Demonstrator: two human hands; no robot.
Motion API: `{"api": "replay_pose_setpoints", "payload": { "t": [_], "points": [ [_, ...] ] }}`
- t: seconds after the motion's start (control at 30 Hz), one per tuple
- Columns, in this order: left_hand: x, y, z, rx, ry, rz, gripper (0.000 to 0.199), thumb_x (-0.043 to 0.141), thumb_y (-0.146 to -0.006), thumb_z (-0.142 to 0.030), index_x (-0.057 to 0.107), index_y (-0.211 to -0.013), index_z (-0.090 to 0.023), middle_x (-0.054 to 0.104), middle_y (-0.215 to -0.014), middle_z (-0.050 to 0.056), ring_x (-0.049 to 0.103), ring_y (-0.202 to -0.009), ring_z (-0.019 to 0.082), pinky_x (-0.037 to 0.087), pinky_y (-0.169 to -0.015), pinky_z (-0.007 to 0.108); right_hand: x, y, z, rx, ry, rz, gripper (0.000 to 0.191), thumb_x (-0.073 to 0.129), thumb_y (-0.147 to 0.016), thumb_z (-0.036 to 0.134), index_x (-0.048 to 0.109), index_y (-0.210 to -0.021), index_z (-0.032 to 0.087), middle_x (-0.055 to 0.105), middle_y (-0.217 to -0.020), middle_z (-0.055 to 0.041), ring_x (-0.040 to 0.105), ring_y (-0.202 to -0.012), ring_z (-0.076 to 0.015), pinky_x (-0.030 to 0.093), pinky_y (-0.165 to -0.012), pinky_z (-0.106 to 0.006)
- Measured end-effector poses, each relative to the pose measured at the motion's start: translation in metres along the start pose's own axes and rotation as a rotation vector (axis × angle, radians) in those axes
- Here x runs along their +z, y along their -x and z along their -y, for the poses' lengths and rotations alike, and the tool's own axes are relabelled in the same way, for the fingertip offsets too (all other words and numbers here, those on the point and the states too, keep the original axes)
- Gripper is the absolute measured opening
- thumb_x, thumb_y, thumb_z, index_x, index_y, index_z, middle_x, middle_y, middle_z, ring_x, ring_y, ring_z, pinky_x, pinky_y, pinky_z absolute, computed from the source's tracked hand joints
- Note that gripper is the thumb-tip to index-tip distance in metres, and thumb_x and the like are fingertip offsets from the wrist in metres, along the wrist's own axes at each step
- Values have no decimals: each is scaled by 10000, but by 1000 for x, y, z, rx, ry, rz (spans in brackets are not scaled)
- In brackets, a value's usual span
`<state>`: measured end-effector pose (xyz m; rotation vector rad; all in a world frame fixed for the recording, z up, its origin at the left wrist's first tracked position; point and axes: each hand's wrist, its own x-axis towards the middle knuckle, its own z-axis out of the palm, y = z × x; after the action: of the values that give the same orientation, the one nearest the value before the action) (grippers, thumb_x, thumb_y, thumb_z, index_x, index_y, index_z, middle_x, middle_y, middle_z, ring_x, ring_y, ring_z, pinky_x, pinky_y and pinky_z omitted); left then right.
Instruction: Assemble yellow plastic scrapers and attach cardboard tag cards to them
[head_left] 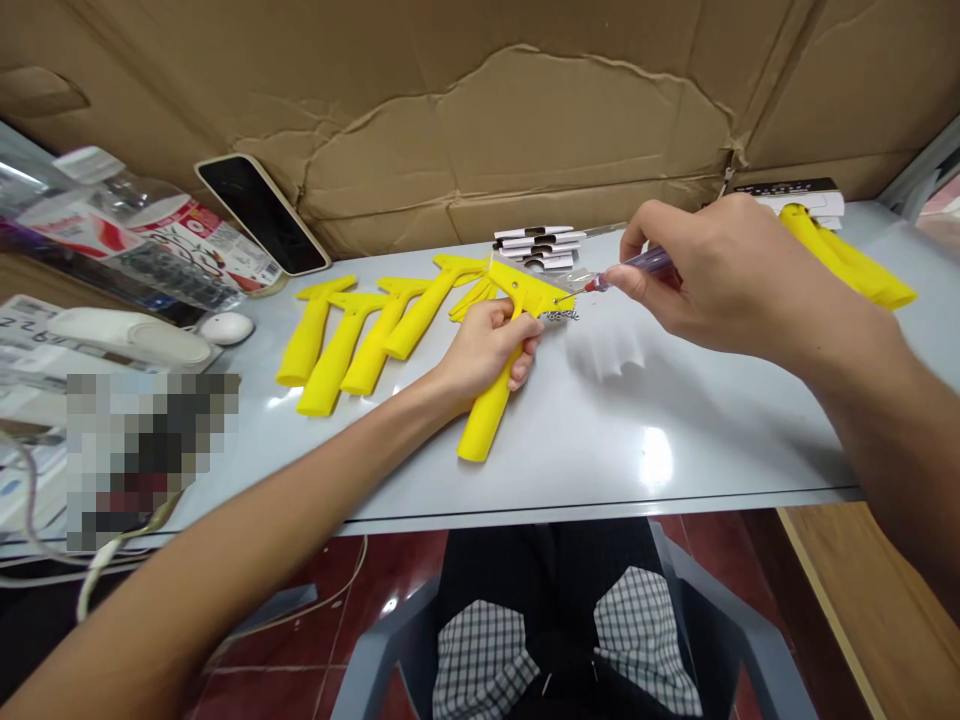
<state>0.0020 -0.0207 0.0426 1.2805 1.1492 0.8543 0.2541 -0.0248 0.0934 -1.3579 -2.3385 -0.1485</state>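
Note:
My left hand [491, 355] is wrapped round the handle of a yellow plastic scraper [486, 425], its wide head pointing away from me. In my right hand [697, 265] is a screwdriver [651, 262] with a clear purplish handle. Its tip meets the right side of the scraper's head, at or beside a small screw. Just behind that head lies a small heap of screws [562, 315], partly hidden. To the left, several more yellow scrapers [322, 360] lie in a row, and other yellow pieces [474, 298] show behind my left hand.
Small white-and-black packs [536, 245] lie at the back. More yellow parts [847, 255] rest at the right by a box [802, 195]. A phone [262, 215] leans on the cardboard [585, 130]; bottles [172, 230], a white mouse [226, 328] and cables stand left.

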Motion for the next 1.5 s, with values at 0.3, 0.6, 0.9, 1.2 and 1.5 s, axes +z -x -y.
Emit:
{"api": "replay_pose_setpoints", "payload": {
  "t": [0.3, 0.6, 0.9, 1.2, 1.5],
  "points": [
    [-1, -1, 1, -2, 20, 3, 248, 695, -865, -194, 533, -680, -222, 496, -447, -37, 436, -336, 88, 326, -357, 208, 1, 0, 0, -137, -8, 10, 145, 684, -1035, 348, 742, -1145, 273, 778, -915, -42, 714, -835, -284, 485, -736, -406],
    [-2, -2, 3, -15, 23, -1, 262, 744, -845, -217, 547, -672, -219, 505, -438, -22, 434, -332, 95, 321, -355, 210, 1, -4, 9, -43, 37, 41, 221, 606, -1063, 327, 806, -1077, 234, 724, -787, -73, 676, -732, -311, 431, -705, -426],
    [-4, -3, 3, 17, 22, 0, 264, 742, -821, -233, 534, -659, -221, 514, -441, -16, 442, -332, 97, 330, -364, 211, 15, -7, -5, -6, -75, 92, 217, 624, -1091, 378, 783, -989, 272, 654, -693, -42, 603, -673, -267, 388, -685, -384],
    [0, -2, -2, -23, 88, -30, 240, 775, -832, -202, 551, -747, -217, 572, -544, -34, 473, -362, 84, 339, -363, 213, 17, -6, -17, -86, -87, 240, 253, 663, -993, 291, 832, -1179, 316, 705, -727, -4, 639, -682, -227, 397, -649, -356],
    [-6, -8, 0, -65, 272, -20, 260, 748, -921, -291, 530, -795, -226, 544, -560, -43, 445, -392, 74, 353, -390, 203, 29, -20, -49, -85, -186, 279, 283, 601, -987, 319, 791, -1185, 247, 825, -1135, -115, 745, -1028, -327, 528, -920, -431]
  ]
}}
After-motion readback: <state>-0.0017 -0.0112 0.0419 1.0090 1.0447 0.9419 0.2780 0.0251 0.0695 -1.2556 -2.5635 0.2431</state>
